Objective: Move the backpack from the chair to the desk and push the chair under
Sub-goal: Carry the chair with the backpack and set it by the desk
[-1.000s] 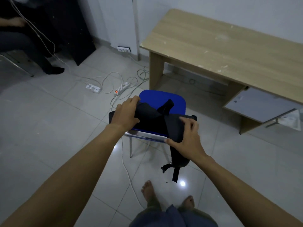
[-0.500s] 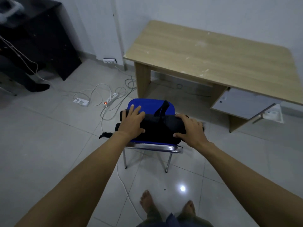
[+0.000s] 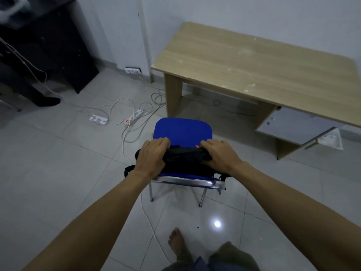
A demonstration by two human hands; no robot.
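A black backpack (image 3: 184,158) lies bunched across the near part of the blue chair (image 3: 183,131), over its chrome back rail. My left hand (image 3: 151,157) grips the backpack's left end and my right hand (image 3: 219,155) grips its right end, fingers curled over the top edge. A strap hangs off the left side below my left wrist. The light wooden desk (image 3: 254,65) stands beyond the chair to the right, its top bare. The chair stands in front of the desk's left leg, outside the desk.
A power strip (image 3: 134,117) with a red light and loose white cables lie on the tiled floor left of the chair; one cable runs toward my bare feet (image 3: 176,241). A black cabinet (image 3: 64,45) and a seated person's leg (image 3: 39,92) are at far left. A grey drawer panel (image 3: 297,126) hangs under the desk.
Both hands have gathered the backpack toward the chair's near edge, baring more of the blue seat. The strap that hung off the right side is now pulled up.
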